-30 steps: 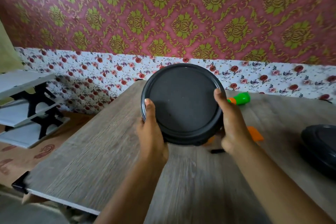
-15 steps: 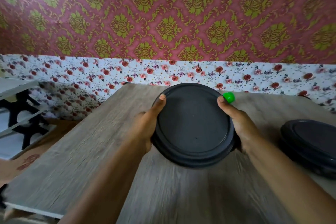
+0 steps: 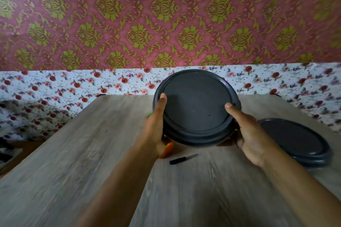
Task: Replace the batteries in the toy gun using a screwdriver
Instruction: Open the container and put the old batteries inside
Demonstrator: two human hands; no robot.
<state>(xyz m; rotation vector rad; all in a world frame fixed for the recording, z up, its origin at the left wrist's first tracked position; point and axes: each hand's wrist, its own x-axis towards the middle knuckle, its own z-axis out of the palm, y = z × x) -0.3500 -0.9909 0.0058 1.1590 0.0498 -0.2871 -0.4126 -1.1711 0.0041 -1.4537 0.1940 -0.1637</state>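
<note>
On the wood-grain table (image 3: 92,162), nearest, lies a slim black-handled screwdriver (image 3: 182,159). Beyond it, left hand (image 3: 155,125) and right hand (image 3: 249,132) grip a round matte-black lidded container (image 3: 195,105) by its rim, hiding most of the orange toy gun (image 3: 167,150).

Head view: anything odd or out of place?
Yes. Both hands, left and right, hold a round black container tilted up above the table, hiding most of the orange-green toy. The screwdriver lies untouched on the table.
</note>
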